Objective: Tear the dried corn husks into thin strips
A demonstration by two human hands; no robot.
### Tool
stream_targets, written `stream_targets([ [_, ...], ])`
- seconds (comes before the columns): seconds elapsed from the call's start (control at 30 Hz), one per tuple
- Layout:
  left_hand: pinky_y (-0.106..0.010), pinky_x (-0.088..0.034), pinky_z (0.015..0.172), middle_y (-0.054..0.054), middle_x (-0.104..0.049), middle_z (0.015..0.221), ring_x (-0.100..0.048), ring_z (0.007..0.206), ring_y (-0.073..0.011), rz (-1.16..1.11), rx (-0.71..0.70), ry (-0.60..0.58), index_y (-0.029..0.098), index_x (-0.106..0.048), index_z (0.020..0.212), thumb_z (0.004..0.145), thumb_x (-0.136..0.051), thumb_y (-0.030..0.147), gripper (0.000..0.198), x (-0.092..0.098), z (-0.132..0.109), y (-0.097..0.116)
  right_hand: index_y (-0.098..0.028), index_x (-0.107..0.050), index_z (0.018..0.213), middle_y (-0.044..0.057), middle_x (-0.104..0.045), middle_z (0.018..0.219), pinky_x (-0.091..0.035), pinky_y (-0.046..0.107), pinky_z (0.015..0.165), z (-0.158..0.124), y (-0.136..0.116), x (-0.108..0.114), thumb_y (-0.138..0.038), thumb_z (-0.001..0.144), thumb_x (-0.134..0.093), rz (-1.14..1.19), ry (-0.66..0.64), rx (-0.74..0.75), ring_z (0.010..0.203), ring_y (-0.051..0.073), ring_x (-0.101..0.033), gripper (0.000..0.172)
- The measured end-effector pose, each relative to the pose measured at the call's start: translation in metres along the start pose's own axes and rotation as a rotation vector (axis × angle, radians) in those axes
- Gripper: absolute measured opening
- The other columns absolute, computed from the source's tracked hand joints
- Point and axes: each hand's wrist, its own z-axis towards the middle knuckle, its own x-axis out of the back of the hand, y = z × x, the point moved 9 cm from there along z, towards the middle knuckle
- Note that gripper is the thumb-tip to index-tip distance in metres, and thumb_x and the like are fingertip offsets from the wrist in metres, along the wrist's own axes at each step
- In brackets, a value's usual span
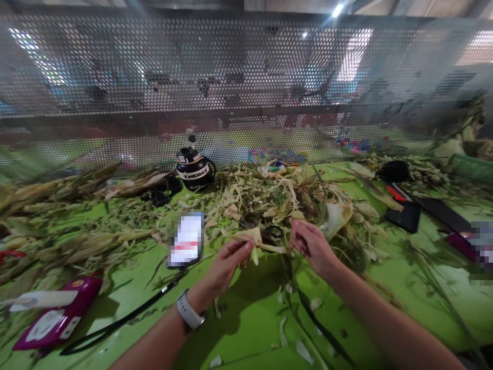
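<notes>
Between the fingers and thumb of my left hand [233, 257] is a pale strip of corn husk [271, 247], folded and pointing right. My right hand [311, 244] is closed in a pinch just beyond the strip's right end; whatever its fingertips hold is too small to make out. Both hands hover above the green table [246, 313], in front of a tangled heap of dry husk scraps [269, 195]. Long dark green strands [308, 313] trail down the table below my right hand.
Left of my hands lies a phone [187, 239] with a black strap [127, 321]. A purple box [61, 313] sits further left. Behind stands a black ENERGY jar [194, 169] before a perforated metal screen [246, 77]. A dark phone [404, 216] lies at right.
</notes>
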Motion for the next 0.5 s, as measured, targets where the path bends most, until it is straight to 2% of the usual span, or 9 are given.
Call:
stream_targets([
  [0.13, -0.025, -0.043, 0.072, -0.004, -0.063, 0.072, -0.055, 0.073, -0.0139, -0.063, -0.052, -0.015, 0.014, -0.065, 0.073, 0.071, -0.067, 0.042, 0.027, 0.001, 0.002, 0.004, -0.018, -0.048, 0.056, -0.008, -0.037, 0.041, -0.031, 0.022, 0.043, 0.006, -0.009, 0.014, -0.05, 0.071, -0.063, -0.077, 0.097, 0.09, 0.038, 0.006, -0.032, 0.038],
  [0.23, -0.024, -0.043, 0.062, -0.002, -0.061, 0.065, -0.054, 0.061, -0.0123, -0.115, 0.014, -0.066, 0.015, -0.062, 0.073, 0.07, -0.067, 0.043, 0.029, -0.004, 0.003, -0.004, -0.018, -0.05, 0.06, -0.006, -0.043, 0.045, -0.034, 0.022, 0.045, 0.01, -0.01, 0.015, -0.049, 0.074, -0.06, -0.252, 0.084, 0.162, 0.043, 0.008, -0.039, 0.035],
  [0.33, -0.022, -0.034, 0.048, 0.001, -0.056, 0.056, -0.045, 0.049, -0.0093, -0.058, 0.087, -0.078, 0.016, -0.055, 0.066, 0.075, -0.06, 0.047, 0.033, -0.008, 0.002, -0.011, -0.018, -0.055, 0.077, -0.005, -0.049, 0.056, -0.037, 0.022, 0.049, 0.015, -0.005, 0.014, -0.041, 0.074, -0.06, -0.421, 0.058, 0.217, 0.049, 0.009, -0.044, 0.024],
  [0.4, -0.022, -0.032, 0.048, 0.001, -0.057, 0.058, -0.045, 0.05, -0.0096, 0.022, 0.101, -0.11, 0.017, -0.054, 0.067, 0.079, -0.055, 0.049, 0.034, -0.012, 0.0, -0.011, -0.018, -0.056, 0.087, -0.003, -0.054, 0.066, -0.04, 0.024, 0.054, 0.017, -0.003, 0.013, -0.035, 0.074, -0.059, -0.546, 0.037, 0.254, 0.056, 0.01, -0.049, 0.022],
  [0.5, -0.023, -0.031, 0.049, 0.001, -0.056, 0.056, -0.042, 0.049, -0.0101, 0.21, 0.068, -0.196, 0.018, -0.052, 0.067, 0.082, -0.048, 0.05, 0.036, -0.022, -0.003, -0.008, -0.018, -0.059, 0.084, 0.001, -0.06, 0.075, -0.042, 0.027, 0.064, 0.017, 0.0, 0.008, -0.029, 0.077, -0.055, -0.72, -0.02, 0.303, 0.067, 0.013, -0.053, 0.014],
])
